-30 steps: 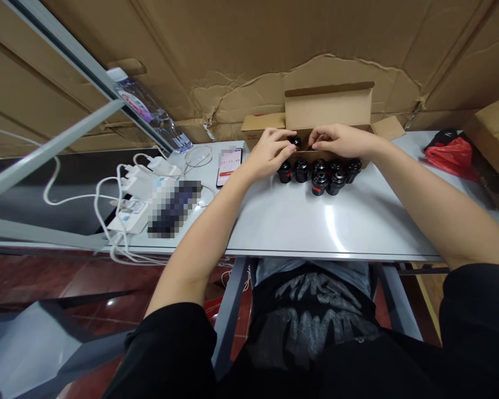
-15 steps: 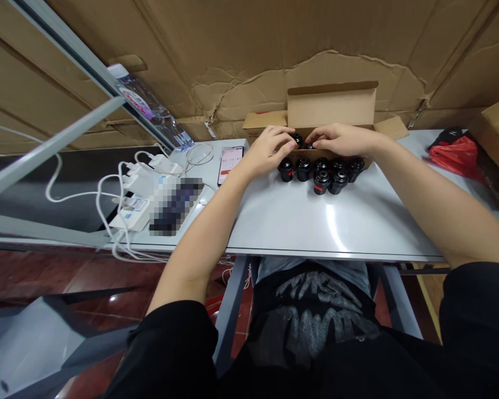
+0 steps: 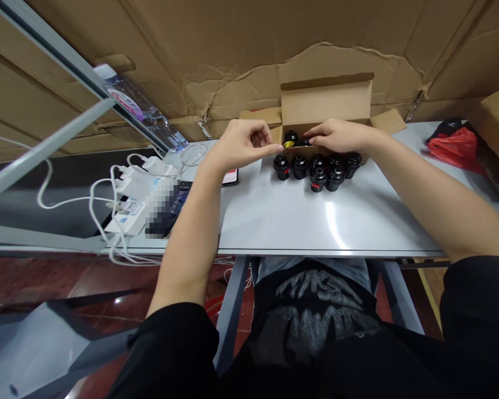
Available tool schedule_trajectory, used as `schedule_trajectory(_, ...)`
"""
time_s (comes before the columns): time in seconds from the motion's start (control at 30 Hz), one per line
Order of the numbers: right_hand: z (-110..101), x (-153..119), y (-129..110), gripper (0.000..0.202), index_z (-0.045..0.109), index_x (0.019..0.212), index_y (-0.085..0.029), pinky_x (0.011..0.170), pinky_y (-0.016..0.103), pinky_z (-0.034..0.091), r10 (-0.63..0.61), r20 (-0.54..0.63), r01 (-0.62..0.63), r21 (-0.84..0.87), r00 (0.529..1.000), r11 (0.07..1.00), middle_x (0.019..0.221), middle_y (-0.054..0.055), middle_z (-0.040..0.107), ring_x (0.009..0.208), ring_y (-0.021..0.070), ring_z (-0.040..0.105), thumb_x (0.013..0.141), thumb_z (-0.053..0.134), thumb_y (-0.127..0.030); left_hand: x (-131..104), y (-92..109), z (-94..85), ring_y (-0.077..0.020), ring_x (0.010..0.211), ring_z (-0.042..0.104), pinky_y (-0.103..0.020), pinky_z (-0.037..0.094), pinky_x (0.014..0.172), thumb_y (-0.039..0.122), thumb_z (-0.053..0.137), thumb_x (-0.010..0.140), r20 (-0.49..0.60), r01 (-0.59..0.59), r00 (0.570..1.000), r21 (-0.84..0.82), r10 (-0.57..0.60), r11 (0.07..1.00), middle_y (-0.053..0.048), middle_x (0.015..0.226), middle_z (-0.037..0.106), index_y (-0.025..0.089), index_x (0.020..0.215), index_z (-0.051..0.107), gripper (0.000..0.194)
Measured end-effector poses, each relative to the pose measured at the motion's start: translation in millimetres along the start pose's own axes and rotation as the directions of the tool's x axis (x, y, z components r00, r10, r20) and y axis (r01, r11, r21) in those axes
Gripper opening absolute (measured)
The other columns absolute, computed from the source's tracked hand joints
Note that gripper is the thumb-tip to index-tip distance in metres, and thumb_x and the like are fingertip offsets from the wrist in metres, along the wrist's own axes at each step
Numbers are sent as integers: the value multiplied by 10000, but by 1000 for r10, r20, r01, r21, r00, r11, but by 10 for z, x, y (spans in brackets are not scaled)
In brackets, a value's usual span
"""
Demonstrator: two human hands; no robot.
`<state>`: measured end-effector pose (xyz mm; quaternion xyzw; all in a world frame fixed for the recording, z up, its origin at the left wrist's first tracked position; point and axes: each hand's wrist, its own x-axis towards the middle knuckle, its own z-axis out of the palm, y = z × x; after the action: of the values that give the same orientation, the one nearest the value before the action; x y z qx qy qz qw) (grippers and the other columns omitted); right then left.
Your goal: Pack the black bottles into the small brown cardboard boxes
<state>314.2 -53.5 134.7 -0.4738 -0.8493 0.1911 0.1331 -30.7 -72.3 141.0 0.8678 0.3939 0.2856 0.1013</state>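
Observation:
An open cardboard box (image 3: 327,105) stands at the back of the white table, its lid raised. Inside its left end sits a black round part with a yellow spring-like piece (image 3: 291,138). My left hand (image 3: 249,141) is at the box's left front corner, thumb stretched out and fingers curled apart, holding nothing. Over the box, my right hand (image 3: 336,134) has its fingertips on a black part (image 3: 305,142) inside; the grip is partly hidden. Several black cylindrical parts (image 3: 318,178), some with red marks, stand upright in front of the box.
To the left are a phone (image 3: 230,177), a white power strip (image 3: 127,218) with cables, a blurred dark device (image 3: 166,210) and a water bottle (image 3: 143,111). A red bag (image 3: 452,145) and another cardboard box (image 3: 496,133) are at right.
My left hand has moved left, away from the black part in the box, and its fingers have opened. My right hand remains over the box. The view has shifted slightly.

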Motion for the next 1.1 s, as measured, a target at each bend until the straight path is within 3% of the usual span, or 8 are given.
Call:
schedule_trajectory(0.13, 60, 64, 127, 508, 954, 1592, -325, 1379, 694, 647, -30, -53, 34, 69, 998, 997, 1605, 90, 929, 1474, 499, 868, 1147, 803, -520, -46, 39, -24, -286, 838, 782, -456, 692, 891, 771, 1037, 950, 191, 78, 978, 48, -86, 996, -43, 750, 759, 275, 915, 875, 523)
schedule_trajectory(0.23, 84, 68, 155, 476, 966, 1520, -326, 1347, 725, 650, -42, -92, 53, 115, 995, 992, 1541, 119, 944, 1436, 521, 868, 1117, 856, -554, -48, 0, 45, -334, 833, 817, -503, 716, 931, 791, 1042, 910, 238, 107, 963, 94, -127, 990, -47, 663, 729, 292, 834, 881, 530)
schedule_trajectory(0.43, 74, 14, 77, 488, 940, 1498, -308, 1380, 695, 609, -81, -153, 92, 66, 985, 994, 1456, 147, 958, 1450, 514, 847, 1127, 816, -600, -18, 38, 210, -267, 599, 700, -434, 667, 729, 876, 932, 944, 290, 140, 940, 147, -178, 979, -21, 507, 621, 303, 647, 733, 675)
schedule_trajectory(0.63, 5, -78, -81, 426, 945, 1451, -273, 1327, 645, 628, -81, -207, 86, 11, 975, 996, 1449, 149, 959, 1389, 483, 862, 1159, 732, -499, -27, 110, 99, -297, 681, 778, -446, 658, 724, 527, 854, 975, 365, 170, 906, 150, -214, 974, -52, 648, 766, 295, 710, 754, 366)
schedule_trajectory(0.73, -32, -171, -254, 404, 942, 1369, -230, 1324, 644, 622, -93, -317, 118, 60, 944, 991, 1455, 181, 950, 1383, 474, 854, 1178, 703, -495, -61, 166, -35, -280, 714, 796, -449, 684, 751, 550, 829, 1026, 314, 160, 936, 28, -160, 987, -53, 729, 806, 277, 848, 809, 327)
schedule_trajectory(0.83, -19, -270, -444, 495, 898, 1383, -305, 1272, 604, 651, -151, -390, 224, 149, 908, 963, 1474, 129, 940, 1346, 442, 839, 1199, 724, -731, -74, 242, -70, -299, 847, 849, -483, 738, 855, 721, 817, 1103, 175, 93, 982, -110, -73, 990, -66, 825, 829, 274, 990, 814, 461)
schedule_trajectory(0.93, 47, -340, -586, 717, 793, 1591, -374, 1238, 531, 669, -200, -330, 281, 217, 923, 935, 1574, 85, 900, 1417, 410, 821, 1164, 706, -943, -58, 319, 12, -335, 993, 908, -535, 778, 936, 923, 739, 1150, 83, 54, 996, -206, -38, 977, -73, 941, 854, 302, 1143, 816, 626)
schedule_trajectory(1.1, 130, -381, -662, 689, 692, 1753, -395, 1238, 512, 671, -221, -207, 265, 212, 953, 941, 1433, 71, 929, 1339, 385, 857, 1265, 584, -869, -23, 405, 176, -369, 1231, 944, -579, 809, 1059, 1039, 584, 1190, 30, 37, 999, -225, -31, 974, -89, 1134, 889, 311, 1265, 818, 768)
